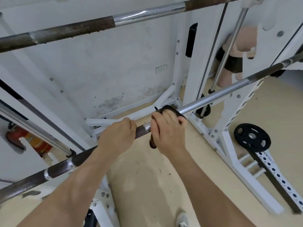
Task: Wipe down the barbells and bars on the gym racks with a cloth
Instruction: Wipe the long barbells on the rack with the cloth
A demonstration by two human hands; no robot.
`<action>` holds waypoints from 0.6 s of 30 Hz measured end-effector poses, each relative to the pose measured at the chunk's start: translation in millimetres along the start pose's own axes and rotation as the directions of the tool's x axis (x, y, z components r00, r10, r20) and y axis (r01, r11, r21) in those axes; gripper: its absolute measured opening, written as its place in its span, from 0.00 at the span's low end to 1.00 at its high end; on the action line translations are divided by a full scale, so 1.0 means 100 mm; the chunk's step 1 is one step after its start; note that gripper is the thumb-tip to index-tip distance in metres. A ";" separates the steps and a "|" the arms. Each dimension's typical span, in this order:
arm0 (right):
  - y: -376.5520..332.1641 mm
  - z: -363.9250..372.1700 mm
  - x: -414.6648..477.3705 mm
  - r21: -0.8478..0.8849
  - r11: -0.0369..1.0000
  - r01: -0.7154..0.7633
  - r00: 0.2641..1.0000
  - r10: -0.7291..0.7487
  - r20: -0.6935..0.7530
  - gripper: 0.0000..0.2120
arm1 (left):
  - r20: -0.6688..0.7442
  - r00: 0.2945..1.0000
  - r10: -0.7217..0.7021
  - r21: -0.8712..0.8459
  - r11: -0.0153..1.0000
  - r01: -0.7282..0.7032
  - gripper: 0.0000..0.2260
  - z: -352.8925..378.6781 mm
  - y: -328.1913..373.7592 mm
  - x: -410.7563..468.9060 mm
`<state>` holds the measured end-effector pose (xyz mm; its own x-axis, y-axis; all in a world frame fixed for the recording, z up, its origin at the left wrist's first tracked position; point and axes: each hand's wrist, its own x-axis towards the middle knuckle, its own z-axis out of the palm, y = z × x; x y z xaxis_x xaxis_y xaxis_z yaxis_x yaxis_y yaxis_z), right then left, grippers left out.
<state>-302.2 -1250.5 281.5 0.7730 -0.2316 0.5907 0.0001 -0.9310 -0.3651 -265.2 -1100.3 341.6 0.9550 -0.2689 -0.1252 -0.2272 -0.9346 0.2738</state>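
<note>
Barbell (218, 94) sits across the white steel rack (193, 76), rusty knurling next to smooth chrome; left hand (117, 136) fingers wrap it, right hand (167, 133) fingers clamp a dark cloth (168, 109) round it.

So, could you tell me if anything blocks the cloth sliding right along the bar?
Nothing visible does: the barbell looks bare right of the cloth; the left hand grips it on the other side.

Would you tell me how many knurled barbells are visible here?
2. The upper barbell crosses the top of the view; the lower barbell is gripped by the left hand and by the right hand through the cloth. Others may be hidden.
</note>
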 end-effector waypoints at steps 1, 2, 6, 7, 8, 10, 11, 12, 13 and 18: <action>0.07 -0.03 0.08 -0.022 0.997 -0.075 0.997 0.075 -0.007 0.13 | 0.004 1.000 0.003 0.030 1.000 -0.003 0.07 0.01 0.01 -0.01; 0.03 -0.05 0.14 -0.015 0.990 -0.144 0.990 0.144 -0.002 0.13 | 0.025 1.000 -0.015 0.028 1.000 0.015 0.07 0.02 0.02 0.00; -0.59 0.08 -0.05 0.073 0.993 -0.096 0.993 0.090 0.074 0.17 | -0.008 0.999 -0.033 -0.014 0.999 0.033 0.06 0.03 -0.06 0.07; -0.60 0.08 -0.09 0.085 0.996 -0.005 0.997 -0.001 0.074 0.18 | 0.014 0.999 -0.042 -0.052 0.998 0.043 0.06 0.03 -0.08 0.06; -0.48 0.06 -0.05 0.065 0.994 0.089 0.992 -0.094 0.081 0.19 | 0.064 0.998 -0.028 -0.079 0.996 0.033 0.09 0.01 -0.09 0.07; 0.00 -0.05 0.15 -0.054 0.985 0.162 0.982 -0.156 0.104 0.18 | 0.210 0.978 0.012 -0.175 0.984 0.026 0.21 -0.05 -0.09 0.10; 0.25 -0.10 0.28 -0.111 0.988 0.109 0.989 -0.096 0.115 0.17 | 0.278 0.961 0.006 -0.219 0.974 0.057 0.27 -0.08 -0.09 0.11; 0.45 -0.16 0.40 -0.133 0.991 0.017 0.993 -0.001 0.120 0.17 | 0.311 0.950 0.012 -0.228 0.972 0.063 0.31 -0.10 -0.09 0.11; 0.55 -0.21 0.47 -0.129 0.989 -0.073 0.989 0.089 0.122 0.17 | 0.308 0.951 0.025 -0.212 0.976 0.043 0.33 -0.11 -0.07 0.10; -0.27 0.00 0.08 0.058 0.998 -0.036 0.992 0.029 0.126 0.18 | -0.001 1.000 0.025 0.219 0.976 -0.024 0.22 0.05 -0.05 -0.04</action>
<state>-296.4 -1227.0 296.4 0.8465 -0.2209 0.4845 0.0089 -0.9039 -0.4277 -269.1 -1095.8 335.9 0.9493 -0.2915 -0.1177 -0.2860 -0.9562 0.0616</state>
